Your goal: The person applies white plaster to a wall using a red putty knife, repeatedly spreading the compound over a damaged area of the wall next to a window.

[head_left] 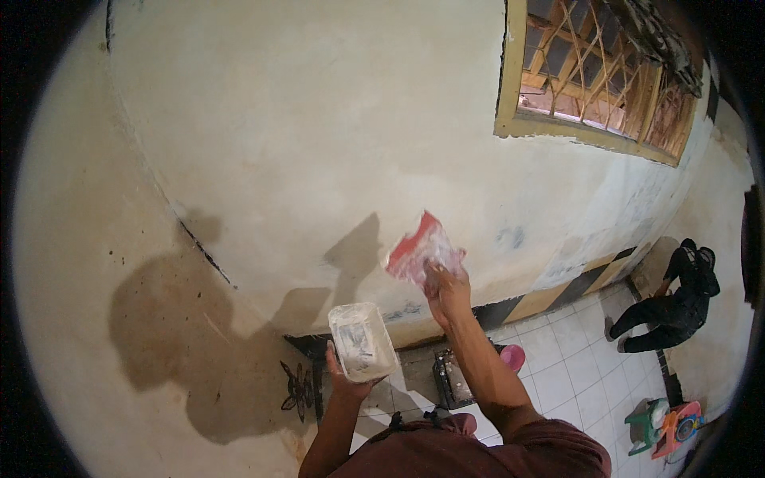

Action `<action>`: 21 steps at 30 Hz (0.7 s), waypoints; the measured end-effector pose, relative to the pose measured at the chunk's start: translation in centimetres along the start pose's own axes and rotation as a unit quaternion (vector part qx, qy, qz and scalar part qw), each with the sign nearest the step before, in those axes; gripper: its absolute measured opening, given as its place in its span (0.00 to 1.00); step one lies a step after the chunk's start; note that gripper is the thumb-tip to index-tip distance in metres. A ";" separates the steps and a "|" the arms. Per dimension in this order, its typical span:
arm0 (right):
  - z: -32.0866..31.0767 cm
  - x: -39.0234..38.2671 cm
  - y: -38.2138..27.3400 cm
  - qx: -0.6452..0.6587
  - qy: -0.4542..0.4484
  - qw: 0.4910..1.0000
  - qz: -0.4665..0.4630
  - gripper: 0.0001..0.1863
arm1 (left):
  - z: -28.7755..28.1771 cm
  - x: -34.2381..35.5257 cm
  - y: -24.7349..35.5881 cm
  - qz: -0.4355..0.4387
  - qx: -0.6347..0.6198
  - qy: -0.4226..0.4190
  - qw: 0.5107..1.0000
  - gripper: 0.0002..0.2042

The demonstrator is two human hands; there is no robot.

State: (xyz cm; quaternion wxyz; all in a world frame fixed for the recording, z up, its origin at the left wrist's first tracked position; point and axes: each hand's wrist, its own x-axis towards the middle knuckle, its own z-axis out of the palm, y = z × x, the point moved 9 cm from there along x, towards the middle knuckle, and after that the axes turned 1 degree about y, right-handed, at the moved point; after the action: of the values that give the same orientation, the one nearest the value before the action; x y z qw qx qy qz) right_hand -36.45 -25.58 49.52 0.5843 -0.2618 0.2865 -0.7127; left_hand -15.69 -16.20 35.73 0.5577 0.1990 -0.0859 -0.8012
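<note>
My left hand [347,374] holds a whitish rectangular tub [360,338] from its side and underside; grey-white smears coat its inside. Up and to the right of the tub, my right hand [446,291] is closed on a flat red scraper [418,235] smeared with white paste, held out in front of the cream wall [430,103]. Whether the scraper touches the wall I cannot tell.
A barred window [594,88] is at upper right. A person in dark clothes [669,311] bends by the right wall. On the tiled floor [558,350] are a black box [450,374], a pink bucket [512,357] and small stools [669,430]. A dark crack [203,251] marks the wall.
</note>
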 end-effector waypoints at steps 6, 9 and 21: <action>15.6 -0.7 -11.0 -0.482 -0.055 0.653 -0.581 0.18 | -1.7 -1.8 1.2 0.034 -0.009 0.028 0.999 0.40; 21.9 -0.4 -11.4 -0.530 -0.092 0.452 -0.712 0.25 | -3.0 -2.0 1.8 0.042 -0.037 0.000 0.998 0.40; 18.9 8.2 -3.3 -0.658 -0.180 0.384 -0.623 0.25 | 0.4 -5.2 6.0 0.239 0.238 -0.006 0.941 0.41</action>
State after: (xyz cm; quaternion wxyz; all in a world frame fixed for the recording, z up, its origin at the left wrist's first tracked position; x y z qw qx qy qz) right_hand -26.75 -35.13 65.38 -0.3402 -0.7913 0.3110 -0.4017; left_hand -9.15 -13.55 39.44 0.6684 0.2947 -0.3230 -0.6017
